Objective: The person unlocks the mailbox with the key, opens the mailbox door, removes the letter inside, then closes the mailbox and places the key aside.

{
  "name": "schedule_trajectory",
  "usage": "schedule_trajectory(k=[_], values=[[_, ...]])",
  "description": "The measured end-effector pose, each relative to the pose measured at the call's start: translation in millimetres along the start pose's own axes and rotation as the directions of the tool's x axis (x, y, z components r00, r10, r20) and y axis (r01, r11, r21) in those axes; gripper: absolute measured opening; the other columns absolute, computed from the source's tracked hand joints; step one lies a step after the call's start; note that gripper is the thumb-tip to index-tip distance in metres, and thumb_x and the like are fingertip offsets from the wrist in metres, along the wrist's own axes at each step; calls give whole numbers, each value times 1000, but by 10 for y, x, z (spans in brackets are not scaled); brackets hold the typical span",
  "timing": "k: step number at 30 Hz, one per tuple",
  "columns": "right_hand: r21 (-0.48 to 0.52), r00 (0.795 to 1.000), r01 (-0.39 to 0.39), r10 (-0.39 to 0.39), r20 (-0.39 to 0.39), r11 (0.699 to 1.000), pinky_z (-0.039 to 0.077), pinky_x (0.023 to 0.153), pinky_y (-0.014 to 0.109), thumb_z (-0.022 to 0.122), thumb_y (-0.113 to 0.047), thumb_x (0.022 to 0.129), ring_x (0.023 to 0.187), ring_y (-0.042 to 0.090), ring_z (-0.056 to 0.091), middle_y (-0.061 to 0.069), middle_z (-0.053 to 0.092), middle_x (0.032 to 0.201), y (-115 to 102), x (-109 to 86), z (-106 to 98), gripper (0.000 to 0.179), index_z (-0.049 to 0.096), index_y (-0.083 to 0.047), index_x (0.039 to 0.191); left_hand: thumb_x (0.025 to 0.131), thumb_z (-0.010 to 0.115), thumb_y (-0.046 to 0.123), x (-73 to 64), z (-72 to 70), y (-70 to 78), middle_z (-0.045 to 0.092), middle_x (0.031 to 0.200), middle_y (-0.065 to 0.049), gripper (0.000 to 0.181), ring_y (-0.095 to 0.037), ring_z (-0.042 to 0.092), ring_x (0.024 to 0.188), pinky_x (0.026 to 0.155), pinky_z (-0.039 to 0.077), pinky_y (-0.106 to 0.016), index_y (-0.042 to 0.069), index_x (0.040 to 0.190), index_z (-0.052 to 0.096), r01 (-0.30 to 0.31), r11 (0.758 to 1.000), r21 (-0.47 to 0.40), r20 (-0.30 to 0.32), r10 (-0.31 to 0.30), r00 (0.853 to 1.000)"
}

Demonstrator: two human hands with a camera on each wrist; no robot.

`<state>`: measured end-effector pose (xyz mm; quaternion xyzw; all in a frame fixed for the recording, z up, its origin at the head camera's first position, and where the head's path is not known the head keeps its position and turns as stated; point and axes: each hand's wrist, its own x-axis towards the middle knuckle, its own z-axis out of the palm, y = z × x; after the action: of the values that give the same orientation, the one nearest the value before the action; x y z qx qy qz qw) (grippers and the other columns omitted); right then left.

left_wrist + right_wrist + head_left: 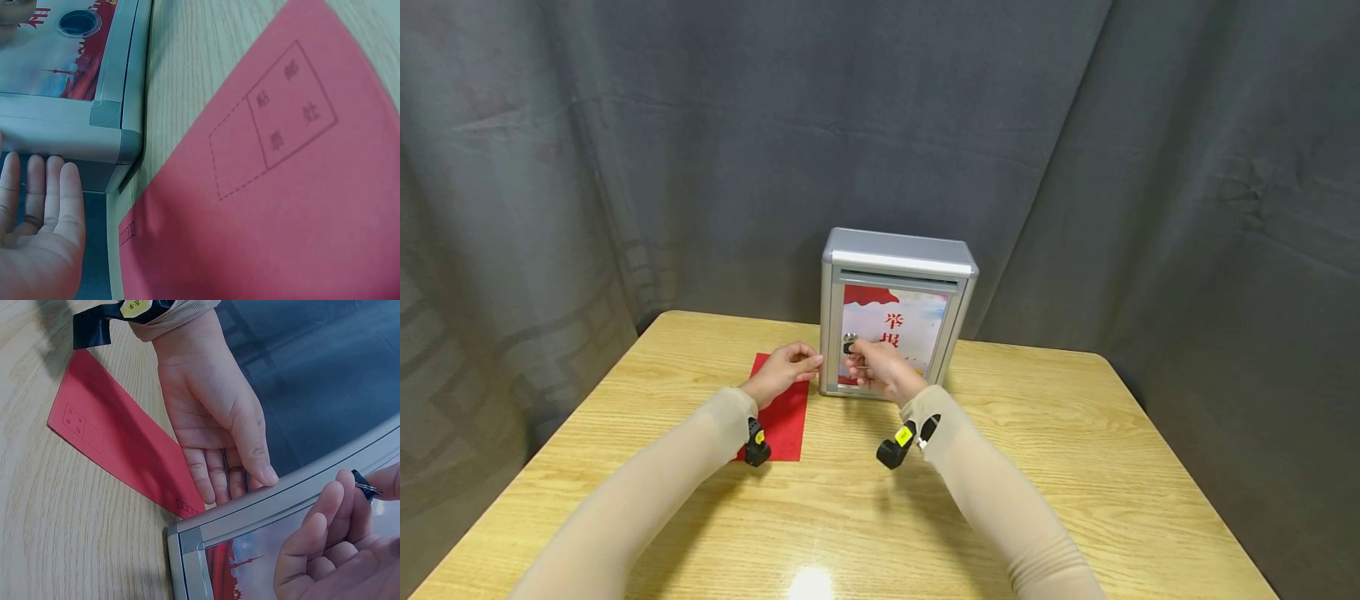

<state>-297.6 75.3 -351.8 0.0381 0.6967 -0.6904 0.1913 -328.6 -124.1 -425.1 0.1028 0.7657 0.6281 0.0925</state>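
Note:
A silver metal box [898, 244] with a slot near its top and a printed front panel stands upright on the table. My right hand [883, 369] is at the left part of its front and pinches a black-headed key [359, 484] with a metal ring between thumb and finger. In the head view the key is right at the lock; its blade is hidden. My left hand [784, 372] is at the box's left side, with fairly straight fingers [56, 194] lying along that side and the thumb near the front edge. Beneath the left wrist lies a red envelope [786, 421].
The wooden table [1037, 467] carries the box near its back edge. Grey curtains [715, 167] hang behind and around it. Each wrist wears a black camera mount [895, 448] with a yellow label.

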Motion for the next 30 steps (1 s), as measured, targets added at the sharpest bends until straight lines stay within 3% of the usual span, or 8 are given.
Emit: schedule_trajectory(k=[11, 21, 30], values=[[-10, 1000, 6, -6, 18, 1000, 41, 51, 16, 46, -16, 95, 55, 5, 48, -3, 56, 68, 13, 13, -18, 14, 55, -7, 93, 96, 61, 26, 2, 0, -11, 56, 115, -15, 34, -34, 57, 114, 104, 45, -44, 0, 116, 52, -6, 1000, 4, -1, 6, 1000], [12, 1000, 9, -10, 13, 1000, 41, 51, 17, 48, -16, 92, 55, 5, 49, -4, 56, 66, 23, 16, -8, 13, 55, -8, 84, 96, 61, 26, -5, -12, 0, 55, 118, -16, 33, -34, 57, 114, 104, 45, -44, 2, 116, 53, 9, 1000, 11, 1, -9, 1000], [-16, 999, 21, -21, 27, 1000, 40, 48, 15, 48, -14, 94, 53, 3, 48, -4, 56, 66, 24, -4, -18, 11, 55, -8, 90, 95, 62, 27, 2, -16, -19, 54, 119, -16, 34, -34, 56, 113, 103, 47, -41, 2, 117, 53, 1, 1000, 18, 8, -2, 1000]])
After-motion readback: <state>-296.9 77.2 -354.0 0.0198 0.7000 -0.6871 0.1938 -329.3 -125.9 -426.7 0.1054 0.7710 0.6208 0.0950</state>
